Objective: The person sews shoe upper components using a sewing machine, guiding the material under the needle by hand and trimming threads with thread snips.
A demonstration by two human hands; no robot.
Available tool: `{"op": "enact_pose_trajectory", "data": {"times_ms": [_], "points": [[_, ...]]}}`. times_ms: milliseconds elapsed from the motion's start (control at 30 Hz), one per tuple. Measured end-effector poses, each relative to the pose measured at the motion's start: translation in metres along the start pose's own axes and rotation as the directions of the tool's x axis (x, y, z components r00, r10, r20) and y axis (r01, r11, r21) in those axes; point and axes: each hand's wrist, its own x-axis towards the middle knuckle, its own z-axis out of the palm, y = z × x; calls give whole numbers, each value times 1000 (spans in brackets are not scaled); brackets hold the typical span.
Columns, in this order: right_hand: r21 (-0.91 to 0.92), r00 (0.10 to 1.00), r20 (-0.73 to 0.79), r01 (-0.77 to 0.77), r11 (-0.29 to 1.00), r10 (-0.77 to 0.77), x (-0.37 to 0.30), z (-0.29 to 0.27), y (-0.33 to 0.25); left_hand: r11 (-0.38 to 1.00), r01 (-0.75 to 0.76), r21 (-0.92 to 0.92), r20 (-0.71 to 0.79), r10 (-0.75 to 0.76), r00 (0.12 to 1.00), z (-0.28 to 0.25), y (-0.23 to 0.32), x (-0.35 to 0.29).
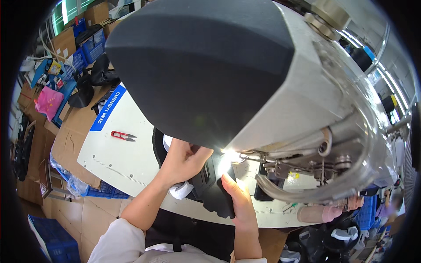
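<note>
A black molded piece (221,198) with raised strips lies tilted beneath the head of a sewing machine (206,65), next to a bright lamp spot. My left hand (186,161) is closed at its far left part, the fingers curled and partly hidden by the machine head. Along the near right edge my right hand (239,196) grips the same piece, thumb on top and fingers underneath. A white rounded part (181,190) shows below my left wrist, beside black material. The glare and the machine head hide the needle area.
Red-handled thread snips (123,136) lie on the white machine table (144,153), left of my hands. Right of them are a dark phone-like object (264,193) and a pink bottle (319,214). A blue crate (107,191) stands beside the table, and black goods (322,239) are heaped at lower right.
</note>
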Motion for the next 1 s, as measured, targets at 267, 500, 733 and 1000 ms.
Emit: {"op": "enact_pose_trajectory", "data": {"times_ms": [267, 500, 733, 1000], "points": [[11, 992, -72, 102, 995, -100, 10, -13, 25, 979, -75, -188, 146, 104, 984, -20, 22, -26], [106, 984, -147, 115, 988, -99, 0, 0, 18, 851, -449, 272, 383, 333, 862, -30, 41, -38], [105, 995, -36, 93, 990, -90, -2, -8, 15, 714, -545, 440, 406, 383, 830, -26, 40, -43], [-685, 656, 215, 629, 366, -723, 21, 26, 25, 812, -501, 300, -89, 546, 833, -84, 57, -28]]}}
